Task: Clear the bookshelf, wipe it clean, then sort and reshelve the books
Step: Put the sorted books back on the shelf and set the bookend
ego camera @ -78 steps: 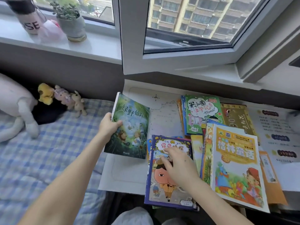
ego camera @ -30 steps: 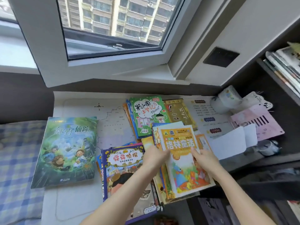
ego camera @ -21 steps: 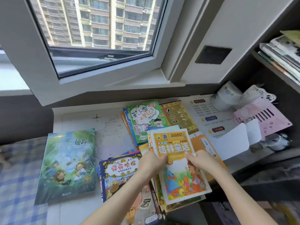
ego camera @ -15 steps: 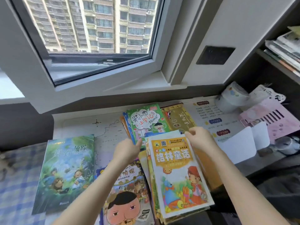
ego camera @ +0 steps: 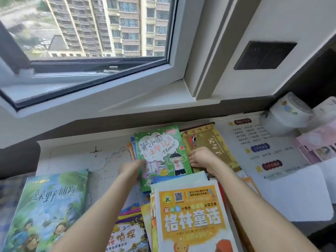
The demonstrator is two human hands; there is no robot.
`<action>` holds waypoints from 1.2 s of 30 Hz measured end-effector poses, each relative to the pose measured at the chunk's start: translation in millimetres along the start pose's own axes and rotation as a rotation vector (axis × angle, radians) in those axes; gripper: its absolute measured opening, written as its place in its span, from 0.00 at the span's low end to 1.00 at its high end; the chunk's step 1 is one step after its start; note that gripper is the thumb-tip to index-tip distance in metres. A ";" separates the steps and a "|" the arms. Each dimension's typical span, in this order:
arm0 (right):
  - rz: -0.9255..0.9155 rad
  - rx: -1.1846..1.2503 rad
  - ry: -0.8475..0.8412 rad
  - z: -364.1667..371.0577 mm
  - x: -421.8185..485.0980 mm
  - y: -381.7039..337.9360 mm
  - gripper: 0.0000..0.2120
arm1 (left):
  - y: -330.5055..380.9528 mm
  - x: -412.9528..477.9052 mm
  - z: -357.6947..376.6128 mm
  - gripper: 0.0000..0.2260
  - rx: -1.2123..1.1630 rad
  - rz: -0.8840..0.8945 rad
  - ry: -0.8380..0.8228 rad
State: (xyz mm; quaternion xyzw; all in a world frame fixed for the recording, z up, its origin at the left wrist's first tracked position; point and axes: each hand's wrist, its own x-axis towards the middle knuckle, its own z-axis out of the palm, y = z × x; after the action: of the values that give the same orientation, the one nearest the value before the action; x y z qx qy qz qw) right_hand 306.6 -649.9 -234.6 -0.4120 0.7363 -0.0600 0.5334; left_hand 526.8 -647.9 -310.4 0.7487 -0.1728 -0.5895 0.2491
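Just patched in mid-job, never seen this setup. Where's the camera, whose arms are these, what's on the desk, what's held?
No machine here: a person's bare arms, filmed by one wide-angle camera on their head, looking forward and down. On the white desk lie children's books: a large forest-cover book at left, a yellow storybook nearest, a purple-bordered book beside it, a gold book further back. The hands flank the green cartoon book: the right hand curls its fingers at the book's right edge; the left hand, blurred, is at its left edge. Tape rolls stand far right.
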 end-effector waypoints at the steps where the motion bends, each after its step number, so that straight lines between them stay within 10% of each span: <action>1: -0.019 0.033 -0.013 3.2 4.0 2.3 0.19 | 2.1 -0.6 2.2 0.09 -0.053 -0.005 -0.068; 9: -0.086 0.034 -0.074 4.3 10.6 7.8 0.20 | -0.8 -24.2 -5.9 0.11 -0.070 0.022 -0.304; 16: -0.278 0.078 -0.044 7.1 7.3 -6.7 0.43 | 4.6 -58.9 -51.4 0.17 0.041 0.444 -0.305; 24: -0.462 0.463 -0.093 -0.2 1.5 -34.6 0.30 | 29.2 -61.0 -63.3 0.24 -0.019 0.650 -0.318; 36: -0.494 0.038 -0.272 9.5 -8.4 -40.0 0.27 | 19.2 -37.8 -69.9 0.38 0.017 0.622 -0.299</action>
State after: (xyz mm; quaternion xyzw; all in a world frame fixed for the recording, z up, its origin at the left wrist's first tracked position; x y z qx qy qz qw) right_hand 337.0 -667.1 -211.3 -0.5732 0.5340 -0.1462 0.6041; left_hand 585.8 -630.9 -256.6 0.5677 -0.4323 -0.5871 0.3823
